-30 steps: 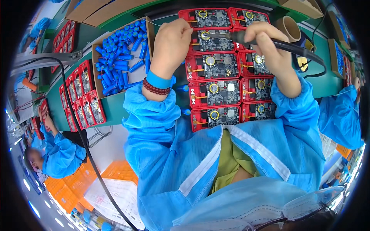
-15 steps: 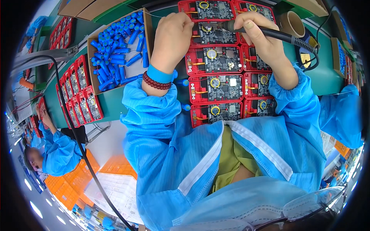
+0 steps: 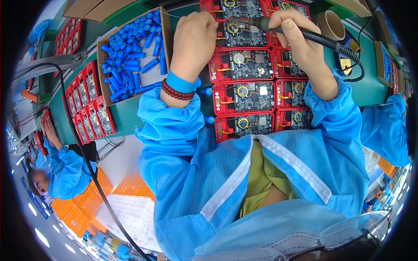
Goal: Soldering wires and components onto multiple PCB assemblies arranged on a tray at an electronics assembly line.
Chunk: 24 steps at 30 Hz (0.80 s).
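Note:
My right hand (image 3: 302, 43) grips a soldering iron (image 3: 324, 40) with a black handle and a thick cord. Its metal tip points left over the upper edge of a circuit board (image 3: 248, 35) in a red case, above a round coin cell (image 3: 233, 28). My left hand (image 3: 194, 45), with a blue wrist band and dark red beads, is closed at the left edge of that case. Its fingertips pinch together, but what they hold is hidden. A thin pale wire (image 3: 167, 15) runs toward this hand from the upper left. Blue cylindrical batteries (image 3: 205, 91) lie beside the lower cases.
On my left, a cardboard box (image 3: 104, 82) holds many blue batteries (image 3: 130, 61). Beyond it lie more red cases (image 3: 89, 102) on the green table (image 3: 126, 124). A tape roll (image 3: 331, 26) and an iron stand (image 3: 346, 65) are at right. Co-workers in blue sit on both sides.
The soldering iron's tip has shifted slightly up, from near the coin cell to the board's upper edge. My right hand moved with it. My left hand stays nearly in place.

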{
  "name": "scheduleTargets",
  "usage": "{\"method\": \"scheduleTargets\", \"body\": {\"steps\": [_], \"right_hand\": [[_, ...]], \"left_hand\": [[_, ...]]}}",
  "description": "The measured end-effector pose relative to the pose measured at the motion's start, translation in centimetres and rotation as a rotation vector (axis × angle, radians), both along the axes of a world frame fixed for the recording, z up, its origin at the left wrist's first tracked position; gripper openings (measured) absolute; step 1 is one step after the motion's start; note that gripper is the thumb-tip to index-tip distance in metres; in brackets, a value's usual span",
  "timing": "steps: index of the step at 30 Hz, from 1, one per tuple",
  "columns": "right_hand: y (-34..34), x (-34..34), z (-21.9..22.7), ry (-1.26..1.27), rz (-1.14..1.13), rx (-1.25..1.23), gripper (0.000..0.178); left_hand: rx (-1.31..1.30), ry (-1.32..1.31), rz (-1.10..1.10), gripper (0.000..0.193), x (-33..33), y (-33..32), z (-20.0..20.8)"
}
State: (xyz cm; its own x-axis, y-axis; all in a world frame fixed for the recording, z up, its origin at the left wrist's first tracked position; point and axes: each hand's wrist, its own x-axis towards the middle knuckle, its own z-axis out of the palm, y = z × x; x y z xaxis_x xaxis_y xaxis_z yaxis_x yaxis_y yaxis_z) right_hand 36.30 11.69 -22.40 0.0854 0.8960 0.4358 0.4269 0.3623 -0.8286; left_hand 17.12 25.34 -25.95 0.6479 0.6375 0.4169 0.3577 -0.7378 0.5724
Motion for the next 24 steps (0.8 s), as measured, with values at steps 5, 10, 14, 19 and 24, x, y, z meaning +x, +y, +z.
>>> {"method": "scheduleTargets", "body": {"steps": [5, 10, 14, 19, 24], "right_hand": [[0.0, -0.2, 0.1, 0.030, -0.022, -0.036, 0.031], [0.1, -1.1, 1.1, 0.051, -0.083, -0.091, 0.027], [0.1, -1.1, 1.2, 0.053, -0.085, -0.119, 0.026], [0.1, -1.2, 1.3, 0.066, -0.072, -0.162, 0.024], [-0.1, -1.0, 1.2, 0.023, -0.066, -0.146, 0.024]], "left_hand": [[0.045, 0.050, -0.010, 0.010, -0.1, -0.1, 0.5], [0.059, 0.087, -0.047, 0.010, -0.2, 0.0, 0.9], [0.064, 0.123, -0.059, 0.010, -0.2, -0.1, 1.3], [0.074, 0.134, -0.068, 0.010, -0.2, 0.1, 0.9], [0.090, 0.139, -0.046, 0.011, 0.0, 0.0, 0.9]]}}
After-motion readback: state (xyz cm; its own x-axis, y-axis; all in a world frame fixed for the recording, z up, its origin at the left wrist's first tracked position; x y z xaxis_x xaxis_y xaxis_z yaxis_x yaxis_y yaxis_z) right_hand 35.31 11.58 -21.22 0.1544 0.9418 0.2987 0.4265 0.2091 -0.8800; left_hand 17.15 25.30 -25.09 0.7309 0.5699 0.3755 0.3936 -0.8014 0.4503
